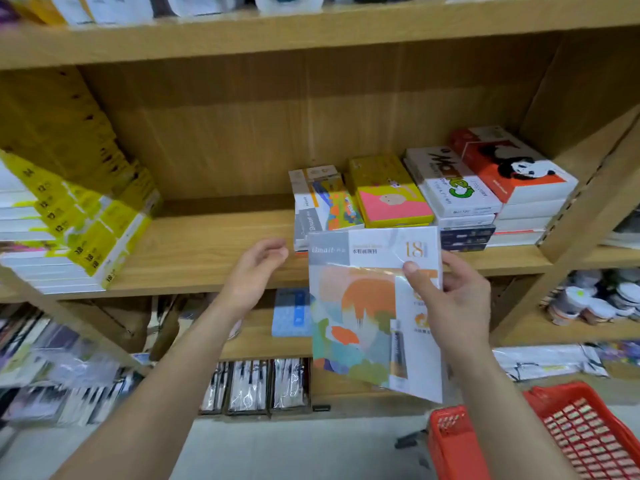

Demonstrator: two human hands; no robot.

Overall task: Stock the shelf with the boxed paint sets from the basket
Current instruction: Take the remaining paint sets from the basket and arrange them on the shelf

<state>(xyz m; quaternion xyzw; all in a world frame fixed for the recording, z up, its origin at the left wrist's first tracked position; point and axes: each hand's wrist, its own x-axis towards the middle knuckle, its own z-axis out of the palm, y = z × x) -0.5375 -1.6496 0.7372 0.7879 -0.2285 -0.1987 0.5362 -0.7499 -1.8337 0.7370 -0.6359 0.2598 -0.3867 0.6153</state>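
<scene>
You are midway through shelving one set: your right hand (453, 299) holds the boxed paint set (374, 306) by its right edge, thumb on the printed face and fingers behind, with the box upright and tilted a little, in front of the shelf (214, 251) edge. Your left hand (258, 268) is open and empty, fingers loosely spread, hovering just left of the box without touching it. The red basket (568, 434) sits low at your right; whether more sets lie in it cannot be told. The next move likely calls for laying the box flat and sliding it onto the stack of matching sets (322, 202) or the bare board beside it, with your left hand steadying the free edge so the glossy wrap does not slip.
</scene>
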